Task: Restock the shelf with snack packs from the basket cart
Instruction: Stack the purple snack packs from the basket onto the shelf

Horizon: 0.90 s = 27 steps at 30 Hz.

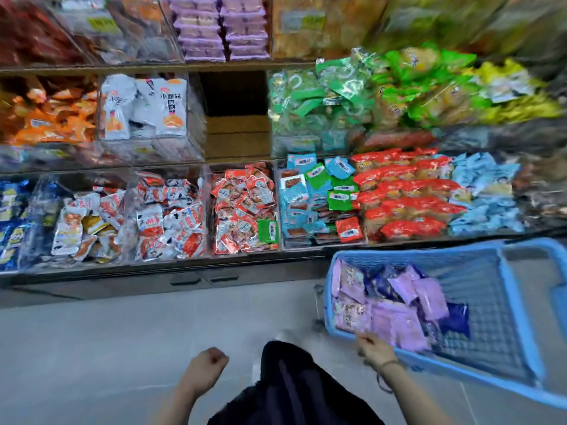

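Note:
A blue basket cart (518, 317) stands at the lower right, holding purple snack packs (395, 320) and a few dark blue ones. My right hand (372, 348) is at the cart's near rim, fingers touching the edge of the purple packs; whether it grips one is unclear. My left hand (205, 365) hangs in a loose fist over the floor, holding nothing. The shelf (236, 139) ahead has an empty wooden compartment in the middle row, between white packs and green packs. Stacked purple packs (221, 29) fill the compartment above it.
Clear bins along the bottom row hold red, white, teal and blue packs (245, 207). Grey floor (107, 338) lies between me and the shelf base. My dark clothing (288, 388) shows at the bottom centre. The picture is blurred at the edges.

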### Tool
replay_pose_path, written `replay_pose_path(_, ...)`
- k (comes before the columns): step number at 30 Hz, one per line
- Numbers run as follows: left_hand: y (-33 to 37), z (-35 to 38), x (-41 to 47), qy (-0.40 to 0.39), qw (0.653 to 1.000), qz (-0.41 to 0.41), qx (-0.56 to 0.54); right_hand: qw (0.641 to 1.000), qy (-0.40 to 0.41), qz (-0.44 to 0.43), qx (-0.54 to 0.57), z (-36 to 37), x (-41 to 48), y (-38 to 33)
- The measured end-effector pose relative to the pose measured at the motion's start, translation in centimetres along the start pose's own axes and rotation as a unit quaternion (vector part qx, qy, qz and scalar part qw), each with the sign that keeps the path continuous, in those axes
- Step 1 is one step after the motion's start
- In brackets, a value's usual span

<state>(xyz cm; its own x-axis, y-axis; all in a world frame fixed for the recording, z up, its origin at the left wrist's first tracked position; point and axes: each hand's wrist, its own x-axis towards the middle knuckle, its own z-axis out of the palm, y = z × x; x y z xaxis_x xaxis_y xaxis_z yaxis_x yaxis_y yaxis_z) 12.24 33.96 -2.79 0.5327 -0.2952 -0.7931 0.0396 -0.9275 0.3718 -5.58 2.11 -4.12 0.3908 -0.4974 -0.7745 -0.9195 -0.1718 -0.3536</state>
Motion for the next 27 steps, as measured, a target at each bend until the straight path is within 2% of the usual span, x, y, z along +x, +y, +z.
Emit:
replay_pose_path(4,2.3,2.9,-0.4,0.010,1.000,0.014,-0.011,0.995,0.047,0.038,0.081,-2.8,0.3,4.7)
replay_pose_path(12,9.4,10.7,-1.7,0.012,1.000,0.010,0.002,0.986,0.068,0.051,0.142,-10.5,3.2,11.7)
replay_pose_path(20,18.5,22.7,-0.3,0.049,0.994,0.063,0.075,0.996,0.007,0.027,0.087,-18.1,7.3,16.9)
replay_pose_path(24,22.5,26.3,0.4,0.091,0.984,0.100,0.117,0.998,-0.030,0.032,0.053,-19.1,9.5,18.5)
replay_pose_path(27,24.0,27.8,1.2,0.095,0.974,0.094,0.181,0.998,-0.052,0.038,0.028,-18.9,11.3,18.9)
